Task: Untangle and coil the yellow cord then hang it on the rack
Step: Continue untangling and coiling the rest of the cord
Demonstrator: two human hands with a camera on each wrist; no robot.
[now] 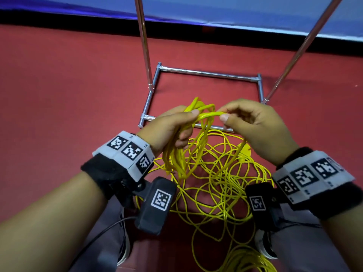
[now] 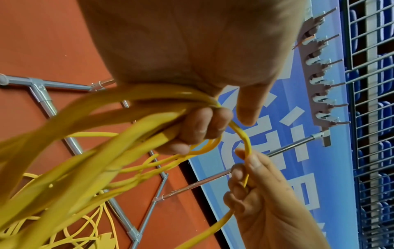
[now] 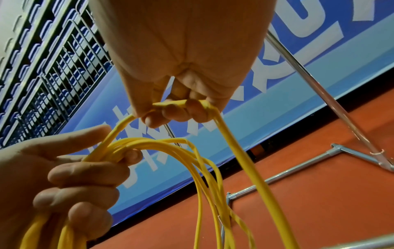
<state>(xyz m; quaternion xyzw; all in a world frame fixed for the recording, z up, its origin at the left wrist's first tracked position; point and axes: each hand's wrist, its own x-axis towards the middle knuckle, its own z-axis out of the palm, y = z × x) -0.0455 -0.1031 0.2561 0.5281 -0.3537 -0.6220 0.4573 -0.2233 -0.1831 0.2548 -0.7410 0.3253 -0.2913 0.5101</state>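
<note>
Nearest the person, most of the yellow cord (image 1: 214,185) lies in loose tangled loops on the red floor (image 1: 59,95). Above that heap, the left hand (image 1: 169,128) grips several gathered loops while the right hand (image 1: 253,124) pinches one strand beside it. Beyond the heap stands the metal rack (image 1: 208,73), its base on the floor.

Tangled cord (image 1: 216,173) and rack (image 1: 208,73) poles hem both hands.
</note>
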